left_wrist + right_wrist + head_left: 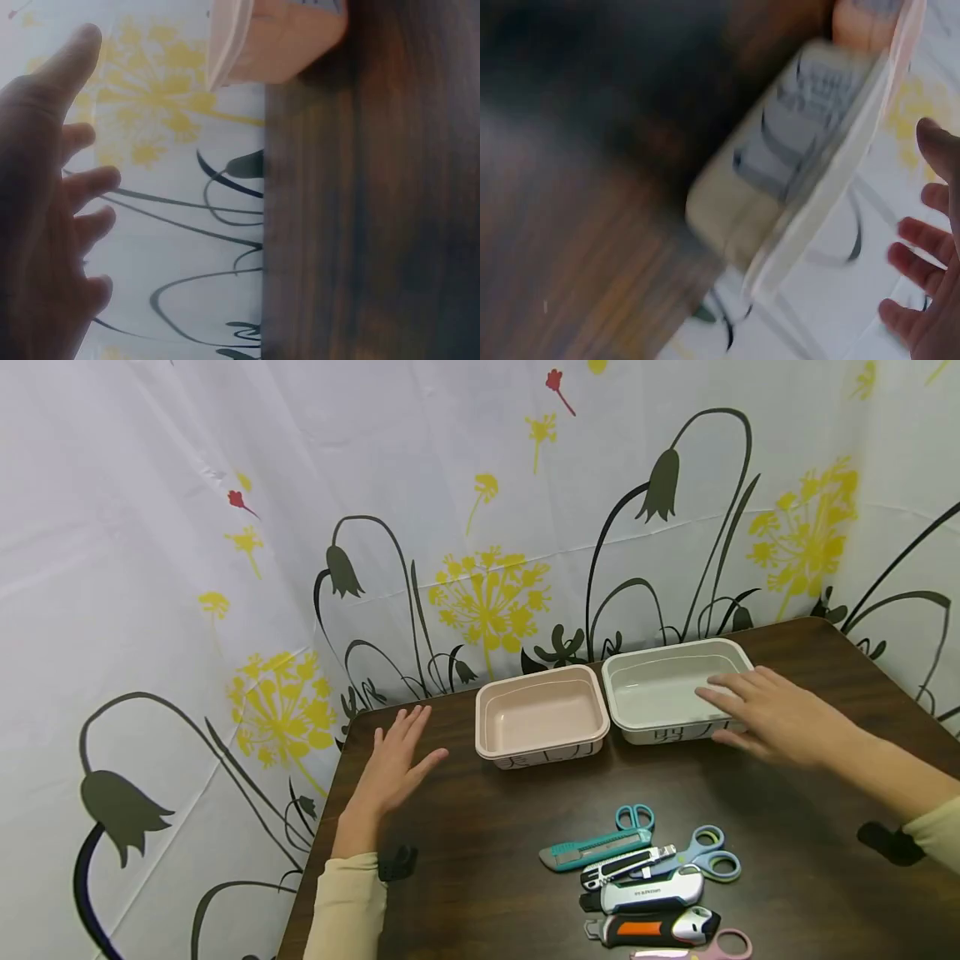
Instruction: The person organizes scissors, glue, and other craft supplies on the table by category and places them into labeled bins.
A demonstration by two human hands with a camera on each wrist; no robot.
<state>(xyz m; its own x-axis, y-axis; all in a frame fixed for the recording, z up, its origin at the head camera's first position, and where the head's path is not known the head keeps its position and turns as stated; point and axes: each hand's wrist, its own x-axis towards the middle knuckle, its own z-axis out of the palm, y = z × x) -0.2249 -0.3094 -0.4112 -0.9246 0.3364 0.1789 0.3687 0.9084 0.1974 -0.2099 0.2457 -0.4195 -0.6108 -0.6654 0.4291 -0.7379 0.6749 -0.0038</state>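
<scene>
My left hand [392, 768] hovers left of the pink bin [543, 714], fingers spread and holding nothing. Over the right part of the pale grey-white bin [667, 689] is my right hand [780, 718], its fingers extended and bare. Nearer the front lies a group of cutting tools: a teal box cutter [596, 850], small teal scissors [635, 817], a slim black-and-white cutter [626, 866], blue-green scissors [708, 856], a white-and-grey cutter [652, 891], an orange-and-black cutter [648, 929] and pink scissors [723, 946], cut off by the frame's lower edge.
Both bins stand side by side at the back of the dark wooden table [465, 860]. Directly behind the table hangs a white curtain [420, 460] with flower prints. The table's left edge runs close beside my left forearm.
</scene>
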